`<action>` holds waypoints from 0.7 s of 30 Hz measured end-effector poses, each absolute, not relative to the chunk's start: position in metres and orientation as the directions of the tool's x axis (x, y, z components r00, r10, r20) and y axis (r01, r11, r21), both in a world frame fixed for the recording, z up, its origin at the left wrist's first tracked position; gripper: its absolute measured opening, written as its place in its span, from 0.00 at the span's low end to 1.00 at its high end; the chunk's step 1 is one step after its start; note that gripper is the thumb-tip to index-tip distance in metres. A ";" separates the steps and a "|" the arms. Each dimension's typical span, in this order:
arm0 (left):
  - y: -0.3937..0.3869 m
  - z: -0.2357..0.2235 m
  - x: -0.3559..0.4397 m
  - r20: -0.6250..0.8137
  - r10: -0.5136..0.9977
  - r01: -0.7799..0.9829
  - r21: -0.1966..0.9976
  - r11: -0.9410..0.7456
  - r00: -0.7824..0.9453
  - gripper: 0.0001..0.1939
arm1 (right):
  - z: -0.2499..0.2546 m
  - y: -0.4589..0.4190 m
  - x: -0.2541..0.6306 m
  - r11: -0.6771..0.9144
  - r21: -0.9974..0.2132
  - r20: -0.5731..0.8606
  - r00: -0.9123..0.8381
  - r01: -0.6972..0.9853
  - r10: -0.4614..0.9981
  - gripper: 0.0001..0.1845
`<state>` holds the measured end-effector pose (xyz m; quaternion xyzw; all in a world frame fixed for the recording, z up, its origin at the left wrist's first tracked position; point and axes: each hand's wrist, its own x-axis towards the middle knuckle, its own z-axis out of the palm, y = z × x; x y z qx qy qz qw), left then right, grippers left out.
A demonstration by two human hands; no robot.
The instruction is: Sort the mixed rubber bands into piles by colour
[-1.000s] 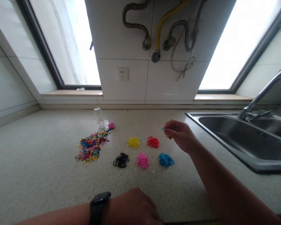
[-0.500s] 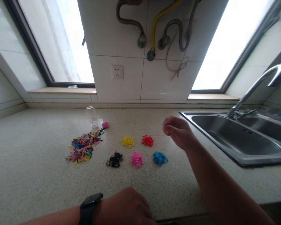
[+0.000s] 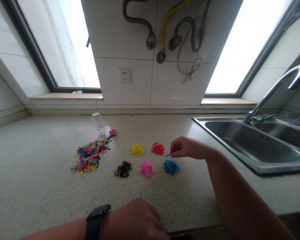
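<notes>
Between the thumb and fingertips of my right hand (image 3: 181, 148) is a small blue rubber band (image 3: 167, 155), held just above the blue pile (image 3: 171, 167). Close by lie a red pile (image 3: 158, 149), a yellow pile (image 3: 137, 150), a pink pile (image 3: 147, 168) and a black pile (image 3: 123, 169) of bands. Farther left spreads a heap of mixed-colour rubber bands (image 3: 90, 155). My left hand (image 3: 137, 218), with a dark watch on its wrist, rests at the counter's front edge; its fingers point down and are hidden.
Behind the mixed heap stands a clear plastic bottle (image 3: 98, 124), upside down, beside a small pink object (image 3: 112, 132). A steel sink (image 3: 250, 141) with a faucet (image 3: 270, 93) is set into the counter (image 3: 52, 186) at right. Pipes and a socket (image 3: 125, 76) are on the wall.
My right hand has come down and turned with the blue rubber band, from above and behind the piles to near the blue one. The view shifted slightly; my left hand stays put.
</notes>
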<state>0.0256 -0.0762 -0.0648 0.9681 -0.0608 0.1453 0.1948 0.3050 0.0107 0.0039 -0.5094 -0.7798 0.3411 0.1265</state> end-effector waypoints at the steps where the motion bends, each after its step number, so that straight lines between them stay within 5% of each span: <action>1: -0.076 -0.066 0.026 0.309 -0.060 -0.176 0.365 -0.914 0.949 0.18 | 0.003 0.011 0.307 0.234 -0.638 -0.201 -0.452 0.734 0.869 0.13; 14: -0.081 -0.060 0.024 0.301 -0.015 -0.141 0.403 -0.904 0.953 0.18 | 0.004 0.008 0.306 0.179 -0.597 -0.403 -0.486 0.782 0.776 0.17; 21: -0.080 -0.059 0.024 0.315 -0.017 -0.160 0.432 -0.888 0.949 0.17 | -0.008 0.023 0.305 0.161 -0.710 -0.120 -0.343 0.686 0.931 0.19</action>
